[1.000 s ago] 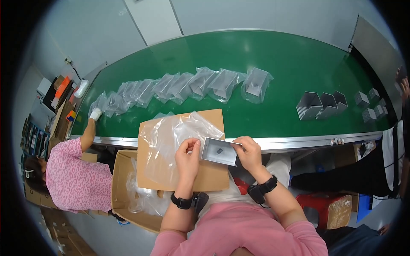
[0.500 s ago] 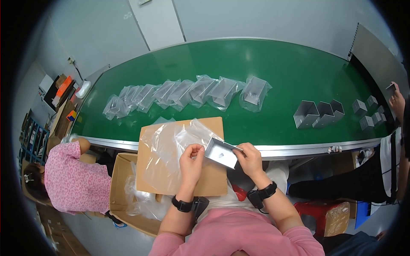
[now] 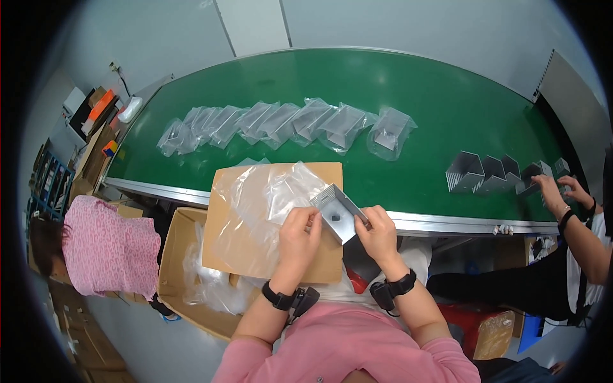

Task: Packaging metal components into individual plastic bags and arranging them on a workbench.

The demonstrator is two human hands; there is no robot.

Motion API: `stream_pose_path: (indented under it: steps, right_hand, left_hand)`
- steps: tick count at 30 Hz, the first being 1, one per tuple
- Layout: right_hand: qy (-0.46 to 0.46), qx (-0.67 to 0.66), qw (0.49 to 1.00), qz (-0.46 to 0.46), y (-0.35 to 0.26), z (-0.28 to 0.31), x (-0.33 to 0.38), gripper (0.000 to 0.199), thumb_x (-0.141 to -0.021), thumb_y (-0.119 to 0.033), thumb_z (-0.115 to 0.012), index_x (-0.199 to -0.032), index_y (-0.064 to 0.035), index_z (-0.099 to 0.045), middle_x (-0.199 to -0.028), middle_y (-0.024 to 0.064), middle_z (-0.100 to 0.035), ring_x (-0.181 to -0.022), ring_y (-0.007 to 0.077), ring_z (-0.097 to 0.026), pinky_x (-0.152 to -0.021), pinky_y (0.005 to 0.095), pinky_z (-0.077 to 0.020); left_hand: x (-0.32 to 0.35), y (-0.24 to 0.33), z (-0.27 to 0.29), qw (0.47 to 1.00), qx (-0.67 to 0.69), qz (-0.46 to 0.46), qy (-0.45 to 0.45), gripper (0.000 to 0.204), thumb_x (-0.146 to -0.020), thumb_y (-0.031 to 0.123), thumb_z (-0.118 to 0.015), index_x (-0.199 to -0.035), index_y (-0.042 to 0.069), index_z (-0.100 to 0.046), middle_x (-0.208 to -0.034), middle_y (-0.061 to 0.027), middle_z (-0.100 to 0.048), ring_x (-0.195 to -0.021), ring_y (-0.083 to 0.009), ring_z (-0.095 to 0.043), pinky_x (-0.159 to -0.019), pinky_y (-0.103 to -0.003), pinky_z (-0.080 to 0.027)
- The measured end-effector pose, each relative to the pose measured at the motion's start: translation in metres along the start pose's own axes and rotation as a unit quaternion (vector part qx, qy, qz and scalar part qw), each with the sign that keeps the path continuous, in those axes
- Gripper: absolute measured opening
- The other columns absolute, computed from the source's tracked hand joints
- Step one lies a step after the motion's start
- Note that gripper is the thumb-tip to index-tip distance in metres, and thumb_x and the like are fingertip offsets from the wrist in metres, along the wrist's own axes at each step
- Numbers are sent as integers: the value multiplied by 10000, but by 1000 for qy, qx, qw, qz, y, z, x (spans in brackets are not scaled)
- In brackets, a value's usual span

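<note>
My right hand (image 3: 378, 233) grips a grey finned metal part (image 3: 337, 210) by its near right edge. My left hand (image 3: 298, 231) pinches the mouth of a clear plastic bag (image 3: 265, 198), which lies crumpled over a flat sheet of brown cardboard (image 3: 220, 246). The far end of the metal part sits at the bag's opening. Both hands hover just in front of the metal rim of the green conveyor belt (image 3: 408, 83). I wear pink sleeves and a black band on each wrist.
A row of bagged metal parts (image 3: 281, 121) lies across the belt. Several bare finned parts (image 3: 485, 173) stand at the right, where another person's hands (image 3: 559, 191) reach in. A person in pink (image 3: 108, 246) bends at the left. An open cardboard box with bags (image 3: 191, 281) sits below.
The metal part has tilted and its far end has gone toward the bag's mouth. My left hand has shifted along the bag. The view has drifted slightly.
</note>
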State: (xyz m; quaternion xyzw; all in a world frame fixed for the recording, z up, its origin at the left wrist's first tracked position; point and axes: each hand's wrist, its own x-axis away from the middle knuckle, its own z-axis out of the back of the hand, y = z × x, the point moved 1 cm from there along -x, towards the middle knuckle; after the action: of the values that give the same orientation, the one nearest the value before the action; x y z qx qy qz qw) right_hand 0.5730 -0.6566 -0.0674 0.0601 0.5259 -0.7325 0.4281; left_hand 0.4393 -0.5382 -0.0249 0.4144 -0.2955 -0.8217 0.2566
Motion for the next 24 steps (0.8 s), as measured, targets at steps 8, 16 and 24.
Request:
stream_pose_path:
  steps: [8,16,24]
  right_hand:
    - [10,-43,999,10,7,1,-1,78,-802,-12,-672,-861,-15,-621,-813,118,-596,-658,255,-600,-560,330,-475]
    - [-9,-104,994,44,22,1,-3,85,-790,-16,-693,-851,-18,-634,-811,110,-626,-730,259,-620,-612,327,-489]
    - [-73,-18,995,71,15,9,-12,132,-789,-17,-684,-919,-24,-661,-818,113,-621,-697,253,-610,-578,321,-495]
  left_hand:
    - [-7,-15,-4,990,82,109,29,85,-845,56,-627,-910,3,-619,-798,-84,-590,-673,-170,-557,-632,-278,-467]
    - [-1,-26,-15,963,204,174,-12,89,-850,53,-618,-922,0,-625,-823,-45,-607,-676,-108,-526,-640,-251,-459]
    - [5,-12,-4,989,119,84,-38,85,-813,41,-654,-895,19,-656,-812,-55,-593,-687,-174,-556,-644,-293,-467]
